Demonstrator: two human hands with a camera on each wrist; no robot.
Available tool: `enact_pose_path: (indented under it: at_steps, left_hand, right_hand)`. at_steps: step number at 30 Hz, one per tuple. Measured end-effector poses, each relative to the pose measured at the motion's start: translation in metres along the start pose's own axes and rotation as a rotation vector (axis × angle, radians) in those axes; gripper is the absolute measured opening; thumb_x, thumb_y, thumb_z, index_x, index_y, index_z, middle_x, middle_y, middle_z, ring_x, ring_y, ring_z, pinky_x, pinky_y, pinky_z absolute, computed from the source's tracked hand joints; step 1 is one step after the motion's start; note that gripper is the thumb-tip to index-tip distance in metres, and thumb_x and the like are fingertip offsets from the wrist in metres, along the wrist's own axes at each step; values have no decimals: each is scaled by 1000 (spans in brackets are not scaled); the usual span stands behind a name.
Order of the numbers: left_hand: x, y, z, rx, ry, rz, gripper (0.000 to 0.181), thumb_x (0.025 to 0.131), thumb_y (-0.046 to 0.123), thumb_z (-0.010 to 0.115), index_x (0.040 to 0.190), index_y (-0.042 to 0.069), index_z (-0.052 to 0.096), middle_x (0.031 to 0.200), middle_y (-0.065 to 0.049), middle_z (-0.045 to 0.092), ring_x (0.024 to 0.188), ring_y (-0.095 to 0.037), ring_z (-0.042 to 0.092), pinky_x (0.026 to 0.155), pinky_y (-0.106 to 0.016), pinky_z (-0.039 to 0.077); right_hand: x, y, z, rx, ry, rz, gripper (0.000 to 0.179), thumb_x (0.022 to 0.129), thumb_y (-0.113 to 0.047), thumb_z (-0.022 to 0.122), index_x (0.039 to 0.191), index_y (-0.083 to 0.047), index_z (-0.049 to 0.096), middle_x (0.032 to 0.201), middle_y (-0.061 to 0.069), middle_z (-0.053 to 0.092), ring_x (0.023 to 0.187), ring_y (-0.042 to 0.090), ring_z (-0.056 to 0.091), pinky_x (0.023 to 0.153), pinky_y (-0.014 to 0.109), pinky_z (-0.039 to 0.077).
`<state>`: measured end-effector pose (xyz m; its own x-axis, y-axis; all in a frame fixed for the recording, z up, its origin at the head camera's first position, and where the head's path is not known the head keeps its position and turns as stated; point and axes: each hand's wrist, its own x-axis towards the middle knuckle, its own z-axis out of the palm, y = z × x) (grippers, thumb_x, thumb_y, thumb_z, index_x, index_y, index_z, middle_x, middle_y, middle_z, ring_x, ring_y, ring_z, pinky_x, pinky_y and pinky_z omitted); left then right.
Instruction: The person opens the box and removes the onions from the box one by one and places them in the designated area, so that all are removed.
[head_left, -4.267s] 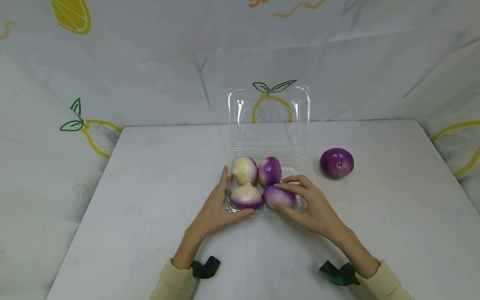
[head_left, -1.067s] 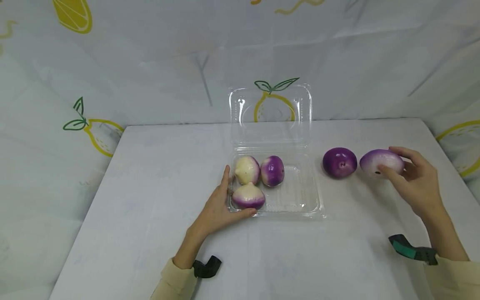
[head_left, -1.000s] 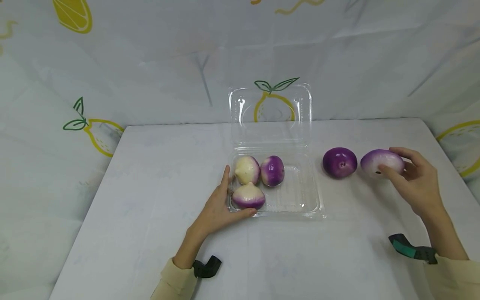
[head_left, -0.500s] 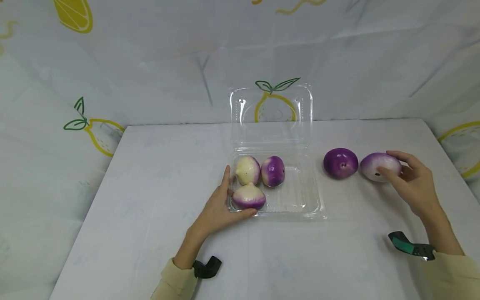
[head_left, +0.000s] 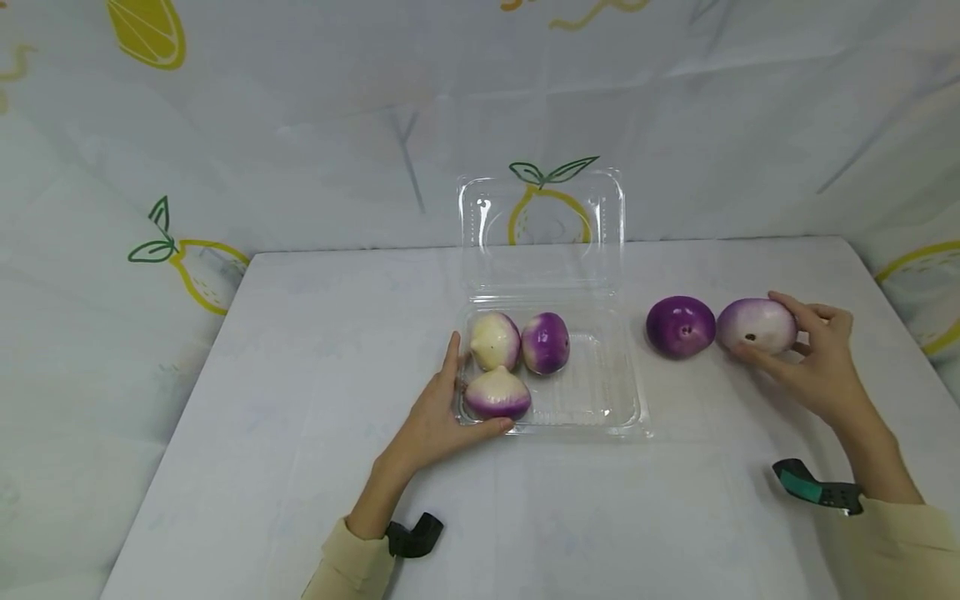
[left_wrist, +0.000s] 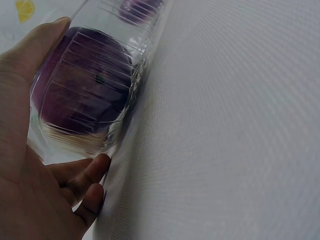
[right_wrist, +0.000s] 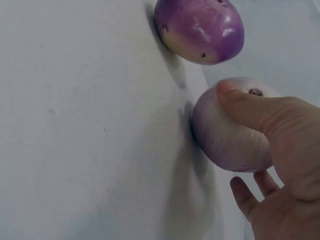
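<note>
In the head view, my right hand (head_left: 813, 358) grips a pale purple-and-white turnip (head_left: 761, 323) between thumb and fingers. The turnip is on the table at the right, right beside a darker purple turnip (head_left: 680, 327). The right wrist view shows the thumb (right_wrist: 245, 105) across the pale turnip's side. My left hand (head_left: 431, 417) holds the left front corner of a clear plastic clamshell container (head_left: 592, 392), thumb at the front edge and index finger along the left side. Inside stand a white-topped turnip (head_left: 491, 342), a purple one (head_left: 545, 343) and a half-white one (head_left: 498, 394).
The container's clear lid (head_left: 540, 258) stands up at the back, near the hanging lemon-print cloth (head_left: 337, 150). A white cloth covers the table (head_left: 322, 350). Both wrists wear dark straps with small cameras.
My right hand has carried the pale turnip from the container's front right to the table beside the darker one, lately shifting slightly left. My left hand stays at the container's corner.
</note>
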<state>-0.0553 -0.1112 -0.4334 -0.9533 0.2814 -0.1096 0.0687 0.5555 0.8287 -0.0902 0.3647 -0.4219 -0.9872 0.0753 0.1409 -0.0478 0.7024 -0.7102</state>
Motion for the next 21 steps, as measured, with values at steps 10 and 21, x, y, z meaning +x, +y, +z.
enact_pose_path:
  at_steps: [10, 21]
  left_hand:
    - [0, 0, 0, -3, -2, -4, 132, 76, 51, 87, 164, 31, -9, 166, -10, 35, 144, -31, 47, 119, -60, 35]
    - [0, 0, 0, -9, -4, -2, 132, 77, 51, 87, 164, 30, -9, 166, -11, 34, 148, -32, 43, 120, -60, 34]
  right_hand:
    - [-1, 2, -3, -12, 13, -78, 82, 88, -5, 78, 158, -6, 36, 130, -10, 39, 109, -16, 29, 78, -9, 31]
    - [-2, 2, 2, 15, -52, -74, 98, 81, 5, 81, 160, 1, 25, 141, 42, 37, 99, -24, 32, 77, -9, 34]
